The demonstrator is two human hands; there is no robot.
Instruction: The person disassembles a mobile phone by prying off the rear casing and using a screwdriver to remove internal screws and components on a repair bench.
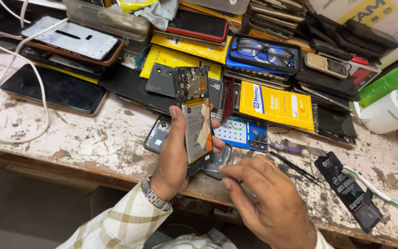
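- Hands first, from the head view: the left hand (173, 154) is wrapped around an opened black smartphone with its back cover off (194, 115), thumb along one edge and fingers (217, 143) curled round the other, holding it upright above the worn, paint-chipped white surface (84, 143).
- Its bare back faces up, showing a pale battery with tape patches and a dark circuit board at the top.
- Lower down, the right hand (266, 203) has its fingertips drawn together at the surface edge, just beside the phone's lower end; whether they pinch some small part I cannot tell.
- Black tweezers (295, 168) and a purple-handled tool (287, 149) lie near that hand, a blue-and-white card (240, 133) behind them.
- Stacked phones, yellow packets and black-framed glasses (263, 50) crowd the back.
- To my eye this is mid-disassembly, the internals exposed; any next touch calls for a steady left grip and a fine, light right-hand reach.
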